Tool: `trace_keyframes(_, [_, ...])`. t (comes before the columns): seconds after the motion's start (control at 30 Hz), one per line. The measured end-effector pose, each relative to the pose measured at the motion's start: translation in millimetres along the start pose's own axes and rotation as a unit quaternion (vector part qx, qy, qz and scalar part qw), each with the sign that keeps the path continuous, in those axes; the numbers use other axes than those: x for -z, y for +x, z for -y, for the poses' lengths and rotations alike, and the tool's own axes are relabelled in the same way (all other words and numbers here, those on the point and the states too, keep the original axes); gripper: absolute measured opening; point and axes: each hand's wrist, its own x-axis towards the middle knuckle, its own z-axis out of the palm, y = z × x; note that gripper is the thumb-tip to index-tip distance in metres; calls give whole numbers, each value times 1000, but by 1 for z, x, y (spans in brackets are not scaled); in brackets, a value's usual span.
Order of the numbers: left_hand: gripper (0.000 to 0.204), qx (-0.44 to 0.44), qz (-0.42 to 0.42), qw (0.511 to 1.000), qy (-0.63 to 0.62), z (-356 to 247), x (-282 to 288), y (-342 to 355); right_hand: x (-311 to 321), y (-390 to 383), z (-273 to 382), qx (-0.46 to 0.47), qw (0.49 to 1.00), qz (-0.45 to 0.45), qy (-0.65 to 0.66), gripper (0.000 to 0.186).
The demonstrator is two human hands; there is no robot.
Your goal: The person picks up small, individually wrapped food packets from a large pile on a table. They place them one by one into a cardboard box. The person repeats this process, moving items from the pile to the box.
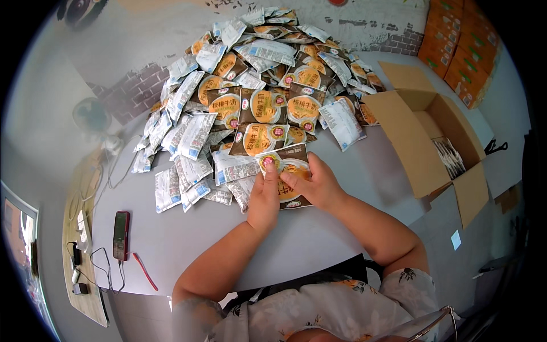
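Between my two hands is a brown drink pouch [296, 165] with a white bowl pictured on its front, held just before the near side of a big heap. My left hand [264, 196] grips its left edge, thumb on the front. On the other side my right hand [320, 183] has its thumb pressed across the pouch's face, fingers behind it out of sight. Beyond them rises the heap of similar pouches [265, 106], some brown front up, others showing white printed backs [195, 135].
Right of the heap stands an open cardboard box [399, 142] with a row of packed pouches [449, 157] inside. Orange cartons [460, 48] are stacked at the far right. A phone [121, 235] on a cable and a red strip [145, 272] lie on the grey table [211, 251].
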Motion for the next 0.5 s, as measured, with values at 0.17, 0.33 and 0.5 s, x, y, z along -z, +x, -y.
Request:
trace_keyframes(0.17, [49, -62, 38, 997, 29, 6, 3, 2, -5, -2, -7, 44, 999, -9, -2, 42])
trace_keyframes(0.33, [47, -18, 93, 995, 33, 17, 11, 8, -8, -3, -2, 15, 1000, -6, 27, 43])
trace_keyframes(0.5, [44, -42, 95, 992, 69, 22, 17, 8, -9, -4, 2, -19, 996, 14, 91, 40])
